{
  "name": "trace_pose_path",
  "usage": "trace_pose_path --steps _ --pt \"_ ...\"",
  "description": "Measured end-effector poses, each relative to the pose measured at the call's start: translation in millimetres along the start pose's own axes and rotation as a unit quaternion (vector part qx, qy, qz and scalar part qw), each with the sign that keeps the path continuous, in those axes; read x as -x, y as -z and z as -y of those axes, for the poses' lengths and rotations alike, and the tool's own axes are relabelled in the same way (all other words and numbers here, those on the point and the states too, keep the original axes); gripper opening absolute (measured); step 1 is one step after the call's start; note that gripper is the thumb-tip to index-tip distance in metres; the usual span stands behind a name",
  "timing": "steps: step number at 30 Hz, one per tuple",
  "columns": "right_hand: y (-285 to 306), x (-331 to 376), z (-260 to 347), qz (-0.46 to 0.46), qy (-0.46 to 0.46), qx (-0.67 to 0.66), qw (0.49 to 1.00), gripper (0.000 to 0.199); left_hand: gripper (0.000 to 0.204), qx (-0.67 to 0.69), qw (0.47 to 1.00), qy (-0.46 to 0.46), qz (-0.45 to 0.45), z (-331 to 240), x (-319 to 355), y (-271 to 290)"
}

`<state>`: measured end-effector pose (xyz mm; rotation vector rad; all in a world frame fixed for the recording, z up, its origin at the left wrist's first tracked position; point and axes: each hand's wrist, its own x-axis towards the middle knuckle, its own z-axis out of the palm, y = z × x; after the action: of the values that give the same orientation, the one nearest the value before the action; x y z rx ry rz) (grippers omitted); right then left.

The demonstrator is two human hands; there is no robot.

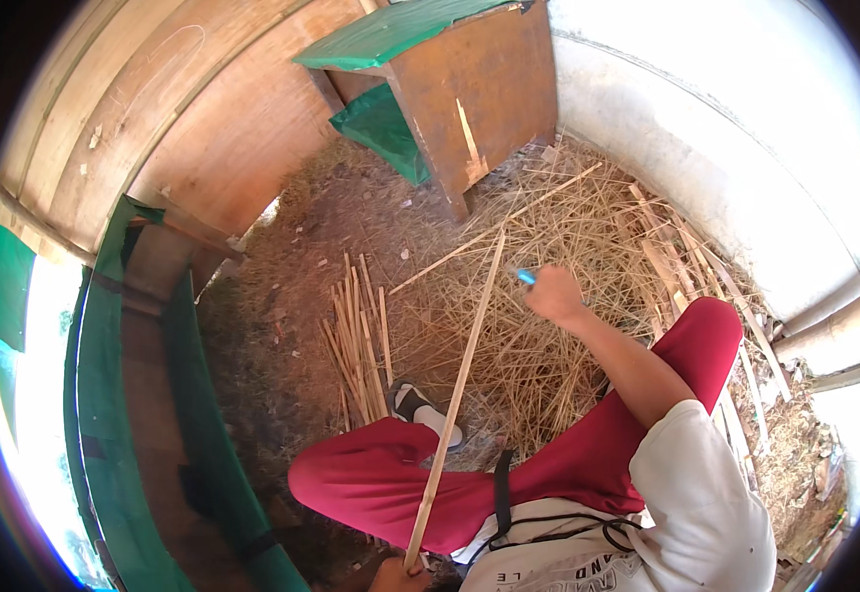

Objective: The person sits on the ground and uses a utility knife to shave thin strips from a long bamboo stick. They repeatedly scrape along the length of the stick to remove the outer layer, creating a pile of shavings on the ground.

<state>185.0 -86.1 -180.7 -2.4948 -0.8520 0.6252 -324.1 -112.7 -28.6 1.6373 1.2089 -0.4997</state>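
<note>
A long, pale bamboo strip [464, 370] slants up across my lap. My left hand [400, 575] is closed around its lower end, at the bottom edge of the view. To the right of the strip's upper end, my right hand [555, 294] is closed in a fist on a slim blue tool [525, 277]. Only a short blue piece shows past the fingers, so I cannot tell its exact kind. The tool and the strip are apart. Under them lies a wide heap of thin bamboo shavings [538, 365].
A bundle of split bamboo strips [356, 340] lies beside my sandalled foot [420, 409]. Ahead stands a brown wooden desk [479, 99] with a green cover. Rougher bamboo pieces [672, 257] lie along the pale wall at right. A green-covered bench [168, 395] is at left.
</note>
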Motion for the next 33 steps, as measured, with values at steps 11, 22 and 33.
trace_pose_path --steps 11,22,33 --pt "-1 100 42 0.014 0.248 0.072 0.966 0.011 0.027 -0.09 0.989 -0.095 -0.072 -31 -76 -17" --pt "-17 80 38 0.002 0.211 0.12 0.97 0.013 0.026 -0.096 0.99 -0.056 -0.082 -52 -52 -23" --pt "-12 -2 -35 -0.032 0.045 0.144 0.988 0.013 0.026 -0.085 0.996 -0.024 -0.012 -12 -12 -36"
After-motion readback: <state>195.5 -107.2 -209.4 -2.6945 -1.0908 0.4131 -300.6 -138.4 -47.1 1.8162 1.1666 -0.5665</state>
